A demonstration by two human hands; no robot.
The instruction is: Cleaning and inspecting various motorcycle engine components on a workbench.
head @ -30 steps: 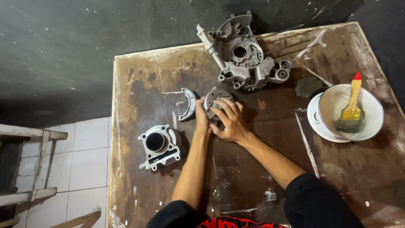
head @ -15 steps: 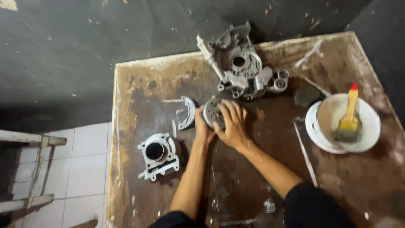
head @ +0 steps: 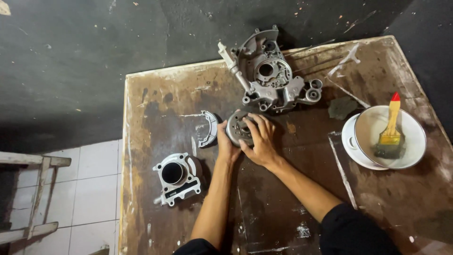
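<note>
Both my hands grip a round grey metal engine part (head: 236,126) in the middle of a worn brown table (head: 155,108). My left hand (head: 225,146) holds its lower left side. My right hand (head: 259,140) lies over its right side, fingers spread across the top. A curved metal shoe-shaped piece (head: 208,128) lies just left of the round part. Beyond my hands sits a large grey crankcase casting (head: 268,75). A grey engine cylinder (head: 175,176) with a round bore stands at the near left.
At the right, a white bowl (head: 409,144) on a white plate (head: 350,144) holds a paintbrush (head: 390,127) with a yellow handle and red tip. A dark scrap (head: 341,106) lies near it. Left of the table are white floor tiles (head: 92,189) and a wooden frame (head: 37,189).
The view has shifted slightly. My hands have stayed on the round metal part, with the fingers shifting a little around it.
</note>
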